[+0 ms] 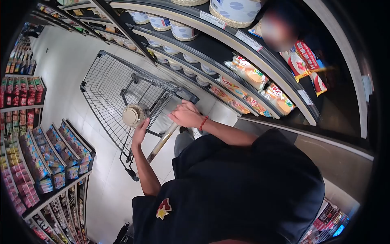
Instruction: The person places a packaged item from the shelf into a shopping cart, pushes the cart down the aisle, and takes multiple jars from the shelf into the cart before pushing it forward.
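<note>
My left hand (140, 132) grips a clear round jar (142, 110) with a beige lid, holding it above the cart basket. What the jar contains is hard to make out. My right hand (187, 115), with a red bead bracelet at the wrist, is closed over the cart's handle bar (162, 143). The shopping cart (106, 87) is a dark wire-mesh one and stands in front of me. Part of the handle is hidden under my right hand.
Shelves (227, 34) on the right carry round tubs (183, 30) and snack bags (248, 72). On the left, a display rack (50, 152) holds colourful packets. A pale tiled floor (61, 69) runs between them.
</note>
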### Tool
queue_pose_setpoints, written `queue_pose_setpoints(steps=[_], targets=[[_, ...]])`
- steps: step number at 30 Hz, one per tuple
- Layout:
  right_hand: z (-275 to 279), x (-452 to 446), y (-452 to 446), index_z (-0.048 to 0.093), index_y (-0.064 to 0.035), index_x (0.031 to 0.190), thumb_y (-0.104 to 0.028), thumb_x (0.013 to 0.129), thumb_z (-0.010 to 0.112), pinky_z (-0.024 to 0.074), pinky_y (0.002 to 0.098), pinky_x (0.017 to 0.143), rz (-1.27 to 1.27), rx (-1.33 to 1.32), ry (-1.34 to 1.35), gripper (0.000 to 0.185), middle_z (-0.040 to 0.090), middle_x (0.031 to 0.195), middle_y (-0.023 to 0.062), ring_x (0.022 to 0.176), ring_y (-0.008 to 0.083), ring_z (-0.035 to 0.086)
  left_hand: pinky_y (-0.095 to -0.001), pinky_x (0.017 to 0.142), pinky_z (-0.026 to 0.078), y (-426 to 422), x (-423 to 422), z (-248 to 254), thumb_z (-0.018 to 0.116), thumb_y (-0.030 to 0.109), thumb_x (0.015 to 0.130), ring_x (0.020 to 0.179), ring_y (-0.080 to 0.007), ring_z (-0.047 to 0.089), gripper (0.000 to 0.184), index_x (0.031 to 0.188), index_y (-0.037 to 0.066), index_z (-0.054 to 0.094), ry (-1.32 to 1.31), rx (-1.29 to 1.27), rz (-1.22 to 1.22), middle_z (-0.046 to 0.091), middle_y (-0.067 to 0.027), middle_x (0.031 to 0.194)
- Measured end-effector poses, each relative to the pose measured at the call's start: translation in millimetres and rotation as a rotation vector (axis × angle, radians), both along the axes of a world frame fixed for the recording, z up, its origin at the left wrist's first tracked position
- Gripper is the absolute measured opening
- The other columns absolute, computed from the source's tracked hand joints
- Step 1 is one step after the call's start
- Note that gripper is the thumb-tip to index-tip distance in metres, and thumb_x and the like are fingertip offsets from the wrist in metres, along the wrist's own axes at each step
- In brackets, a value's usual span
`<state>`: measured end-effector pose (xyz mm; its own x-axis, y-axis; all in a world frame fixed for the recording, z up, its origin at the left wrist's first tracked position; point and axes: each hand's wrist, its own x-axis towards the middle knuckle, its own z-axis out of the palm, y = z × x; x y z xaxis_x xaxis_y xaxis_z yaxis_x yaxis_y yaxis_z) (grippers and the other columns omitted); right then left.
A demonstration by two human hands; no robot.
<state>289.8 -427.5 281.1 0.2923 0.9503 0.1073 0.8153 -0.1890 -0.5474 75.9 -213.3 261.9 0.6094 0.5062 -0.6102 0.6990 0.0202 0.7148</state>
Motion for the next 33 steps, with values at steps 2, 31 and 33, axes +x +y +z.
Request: queue_pose_setpoints(steps=[2,31,33], targets=[[18.4,-2.1,2.3,0.073,-0.0057,0.068,-0.041,0.104,0.047,0.0496,0.0452,0.094,-0.043,-0.104,-0.009,0.057,0.067,0.065,0.0168,0.070,0.0353,0.069,-0.0351,0.116,0.035,-1.6,1.9,11.8,0.060,0.056,0.101,0.134,-0.0248,0.055,0.070,0.141,-0.001,0.061,-0.058,-0.025,-0.116,0.064,-0.0173,0.140],[45.2,-25.6,0.3,0.079,-0.0107,0.084,-0.030,0.062,0.074,0.0562,0.0468,0.063,0.247,-0.584,-0.311,0.030,0.072,0.072,0.0131,0.072,0.0354,0.073,-0.0364,0.081,0.045,-1.3,-42.2,-40.1,0.072,0.030,0.097,0.087,-0.0251,0.057,0.032,0.092,0.000,0.065,-0.329,0.201,-0.376,0.059,-0.0120,0.093],[44.5,-28.3,-0.5,0.079,-0.0108,0.084,-0.030,0.062,0.074,0.0563,0.0468,0.062,0.237,-0.600,-0.326,0.029,0.072,0.071,0.0130,0.072,0.0356,0.073,-0.0332,0.083,0.044,-2.3,-41.9,-37.9,0.072,0.031,0.099,0.088,-0.0196,0.056,0.033,0.091,0.000,0.066,-0.303,0.203,-0.365,0.057,-0.0084,0.092]])
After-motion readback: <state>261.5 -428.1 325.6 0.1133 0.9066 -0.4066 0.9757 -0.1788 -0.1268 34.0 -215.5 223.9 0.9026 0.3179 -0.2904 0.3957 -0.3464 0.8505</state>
